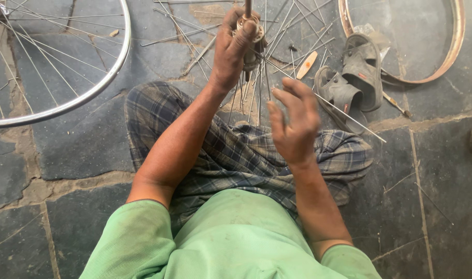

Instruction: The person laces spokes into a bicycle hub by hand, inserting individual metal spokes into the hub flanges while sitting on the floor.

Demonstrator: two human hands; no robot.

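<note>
Green shirt fabric (pixel 236 243) fills the bottom of the view, and just beyond it lies a checked cloth (pixel 236 150) wrapped over the person's folded legs. Everything else is best placed from the wheel hub (pixel 249 31), which stands upright near the top centre with a thin axle rising from it.

Around this hub the left hand (pixel 231 49) is closed, thumb and fingers gripping its flange from the near-left side. Loose spokes (pixel 256 88) hang from the hub's flange and fan downward toward the checked cloth, and one long spoke (pixel 329 103) runs from the hub down and to the right. Nearer than the hub and a little to its right, the right hand (pixel 293 124) hovers with the fingers spread and slightly curled, holding nothing that can be seen; its fingertips sit close to the long spoke, though whether they touch it cannot be told.

Far left of the hub lies a complete spoked wheel (pixel 91 90) with a shiny rim, flat on the dark stone floor (pixel 75 155). Right of the hub a pair of grey sandals (pixel 355 77) rests on the floor, one beside the other. Beyond the sandals, further right of the hub, a bare rusty rim (pixel 455 46) lies flat. More loose spokes (pixel 189 31) are scattered on the stone around the hub.
</note>
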